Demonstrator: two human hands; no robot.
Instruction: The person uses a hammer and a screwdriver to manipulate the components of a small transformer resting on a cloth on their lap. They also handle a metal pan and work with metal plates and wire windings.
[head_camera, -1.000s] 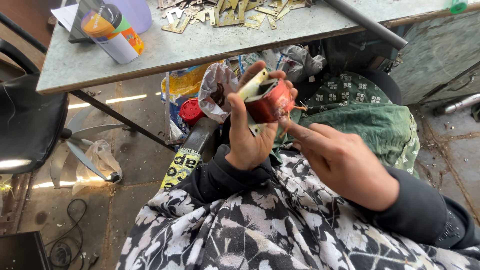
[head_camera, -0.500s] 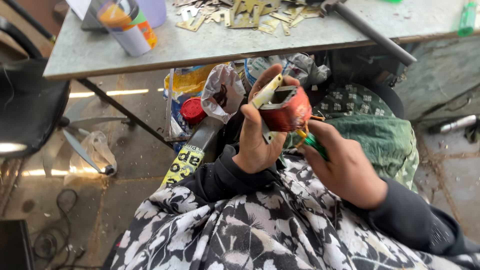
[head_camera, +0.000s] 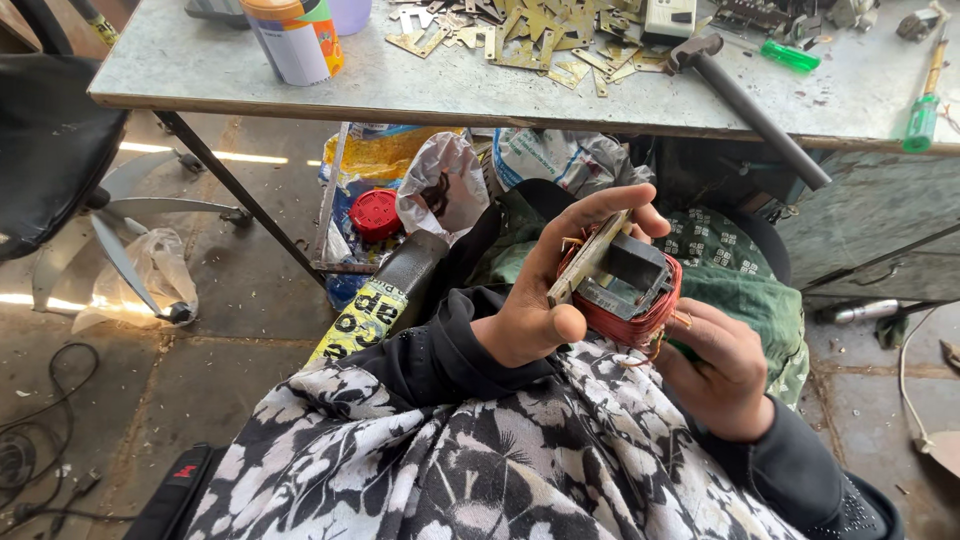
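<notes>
Coil assembly (head_camera: 625, 290) sits in both hands over the lap, just below the table edge (head_camera: 400, 105): red copper winding wrapped round a grey bobbin, with a flat brass-coloured lamination strip (head_camera: 585, 262) laid along its near side.

Left to right:
- Left hand (head_camera: 545, 300) is closed on it. Thumb pins the lower end of the strip, fingers curl over the top of the bobbin.
- Right hand (head_camera: 725, 375) cups the winding from underneath and the side, fingers wrapped around it. Whether it also holds a tool, can't tell.

Handling, my read:
- Dense for its size; copper plus steel, so likely heavier than it looks.
- Bobbin core and strip are stiff. Good places to grip.
- Winding is the weak part: thin enamelled wire, loose strands showing at the lower right edge. Squeezing or scraping there risks nicks or breaks.
- Strip edges probably sharp, and thin enough to bend if levered.
- Best hold: bobbin cheeks or the strip's flat faces, not the wire.

Nearby on the table: more loose strips (head_camera: 520, 35), a hammer (head_camera: 745, 95), a green-handled screwdriver (head_camera: 922, 115).
</notes>
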